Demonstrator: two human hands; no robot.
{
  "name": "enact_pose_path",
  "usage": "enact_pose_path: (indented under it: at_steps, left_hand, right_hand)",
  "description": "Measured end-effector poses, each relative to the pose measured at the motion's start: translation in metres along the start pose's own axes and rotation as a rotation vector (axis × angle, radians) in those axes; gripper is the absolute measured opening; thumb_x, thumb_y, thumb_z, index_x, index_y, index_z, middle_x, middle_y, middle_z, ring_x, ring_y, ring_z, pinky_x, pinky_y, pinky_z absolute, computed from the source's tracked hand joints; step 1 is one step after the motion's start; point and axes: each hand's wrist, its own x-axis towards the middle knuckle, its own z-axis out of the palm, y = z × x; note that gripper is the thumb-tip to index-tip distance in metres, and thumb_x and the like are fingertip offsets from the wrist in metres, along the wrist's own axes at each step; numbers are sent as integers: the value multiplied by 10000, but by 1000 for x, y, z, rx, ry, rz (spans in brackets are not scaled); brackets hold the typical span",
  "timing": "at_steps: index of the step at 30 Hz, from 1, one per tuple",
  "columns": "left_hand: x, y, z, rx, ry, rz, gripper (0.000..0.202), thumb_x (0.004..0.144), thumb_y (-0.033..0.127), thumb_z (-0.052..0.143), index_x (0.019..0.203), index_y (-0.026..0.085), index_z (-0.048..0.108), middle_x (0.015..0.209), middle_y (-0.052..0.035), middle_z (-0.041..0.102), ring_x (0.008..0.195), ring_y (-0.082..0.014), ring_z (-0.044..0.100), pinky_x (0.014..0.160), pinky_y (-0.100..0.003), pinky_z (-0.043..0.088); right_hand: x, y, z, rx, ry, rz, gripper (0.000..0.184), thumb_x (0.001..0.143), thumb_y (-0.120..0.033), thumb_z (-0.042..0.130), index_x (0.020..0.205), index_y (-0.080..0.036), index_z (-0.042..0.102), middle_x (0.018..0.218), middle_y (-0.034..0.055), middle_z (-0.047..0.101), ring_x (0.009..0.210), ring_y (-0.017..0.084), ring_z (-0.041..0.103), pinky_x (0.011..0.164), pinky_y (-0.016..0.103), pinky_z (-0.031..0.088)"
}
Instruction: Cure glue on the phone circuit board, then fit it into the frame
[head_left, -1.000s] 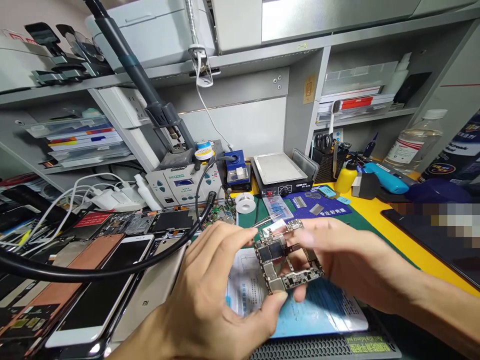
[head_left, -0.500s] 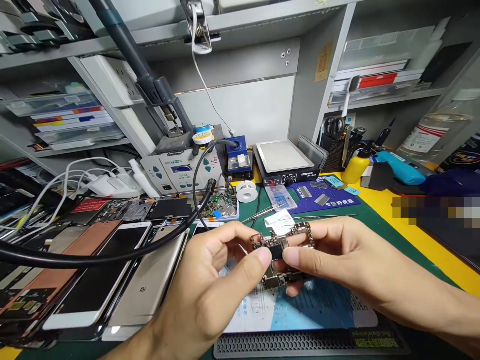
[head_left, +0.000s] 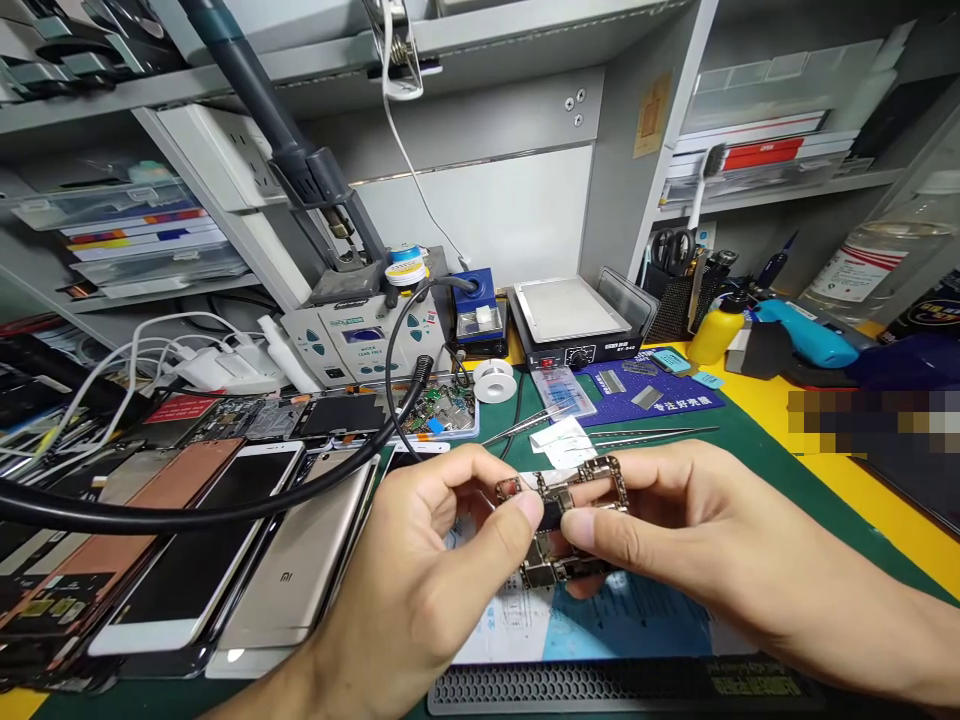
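Note:
Between my two hands is a phone circuit board (head_left: 555, 575), an irregular frame with dark chips and metal shields. My left hand (head_left: 450, 560) grips its left side, thumb pressed on the face near a black chip. My right hand (head_left: 667, 520) grips the right side, its thumb on the same middle part and fingers behind. The fingertips behind the board are partly hidden. Below the board lies a blue and white printed sheet (head_left: 600, 625). Just beyond my hands are a small white paper piece (head_left: 562, 442) and tweezers (head_left: 525, 426).
Several phones, including a gold one (head_left: 300, 550), lie at the left. A black hose (head_left: 225, 522) curves over them. Behind stand a hot-air station (head_left: 367, 345), a solder spool (head_left: 494, 382) and a heating plate (head_left: 570, 308). A yellow bottle (head_left: 716, 332) stands at the right.
The board has tilted slightly and sunk a little in my hands. My right thumb has shifted slightly left and down. Both hands keep their hold.

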Motion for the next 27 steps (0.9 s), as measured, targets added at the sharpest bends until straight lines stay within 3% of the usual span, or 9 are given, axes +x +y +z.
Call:
enact_pose_path:
  at_steps: [7, 12, 20, 27]
  left_hand:
    - [5, -2, 0, -113, -15, -36, 257, 875, 418, 697, 799, 178, 646, 730, 12, 601, 685, -107, 508, 623, -212, 395]
    - [8, -2, -2, -222, 0, -144, 348, 856, 493, 690, 805, 152, 648, 715, -14, 597, 644, -125, 514, 584, -248, 401]
    - [12, -5, -5, -246, 22, -152, 361, 856, 504, 684, 801, 150, 647, 688, -3, 584, 607, -110, 507, 563, -241, 387]
    - [13, -3, -6, -180, 10, -130, 326, 887, 465, 642, 800, 151, 645, 752, -19, 593, 648, -120, 494, 571, -246, 406]
  right_hand:
    - [3, -1, -1, 222, -75, 39, 105, 806, -245, 785, 876, -168, 775, 826, 5, 663, 731, 102, 606, 731, 219, 575]
    - [6, -2, -7, 348, -71, 70, 200, 871, -202, 684, 1040, -143, 771, 925, 86, 691, 866, 162, 647, 788, 307, 614]
    - [8, -1, -7, 311, 44, 58, 212, 863, -328, 719, 791, -130, 736, 834, 65, 644, 770, 138, 606, 677, 259, 602]
    - [9, -2, -10, 358, 48, 63, 163, 892, -259, 675, 895, -109, 739, 834, 66, 654, 756, 122, 607, 680, 258, 609]
